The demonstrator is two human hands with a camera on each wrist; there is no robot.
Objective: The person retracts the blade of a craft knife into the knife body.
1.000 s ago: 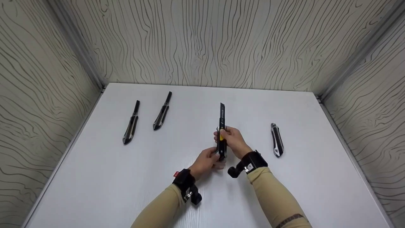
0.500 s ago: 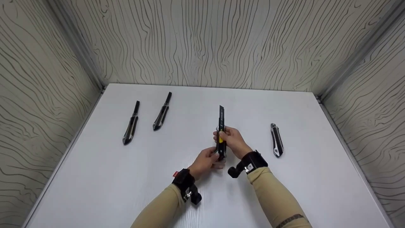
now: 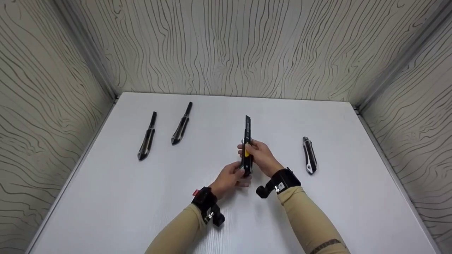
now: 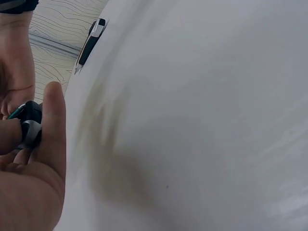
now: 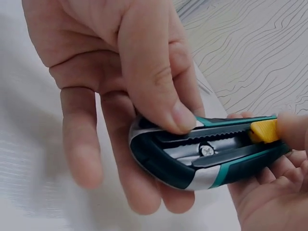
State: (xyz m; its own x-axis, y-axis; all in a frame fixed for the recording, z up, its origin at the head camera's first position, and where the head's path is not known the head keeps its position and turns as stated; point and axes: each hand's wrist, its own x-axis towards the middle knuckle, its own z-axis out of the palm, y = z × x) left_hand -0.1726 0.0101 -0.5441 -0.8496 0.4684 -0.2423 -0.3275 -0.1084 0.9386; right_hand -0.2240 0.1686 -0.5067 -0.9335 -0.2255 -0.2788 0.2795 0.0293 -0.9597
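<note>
Above the middle of the table, both hands hold a utility knife (image 3: 248, 132) with its dark blade extended and pointing away. My left hand (image 3: 227, 179) pinches the handle's rear end between thumb and fingers. Farther up, my right hand (image 3: 263, 157) grips the handle. The right wrist view shows the right thumb against the yellow slider (image 5: 264, 131), and a dark green and silver handle (image 5: 207, 168) with a screw in its slot. In the left wrist view, fingers cover most of the knife's end (image 4: 32, 129).
Two utility knives, one at the far left (image 3: 147, 141) and another beside it (image 3: 180, 129), lie on the white table (image 3: 106, 197) with blades out. A third knife (image 3: 309, 156) lies to the right, no blade showing. Wood-patterned panels (image 3: 226, 49) surround the table.
The held knife's blade tip dips slightly toward me, then rises most of the way back. Both hands keep their grip in nearly the same place. The lying knives stay put.
</note>
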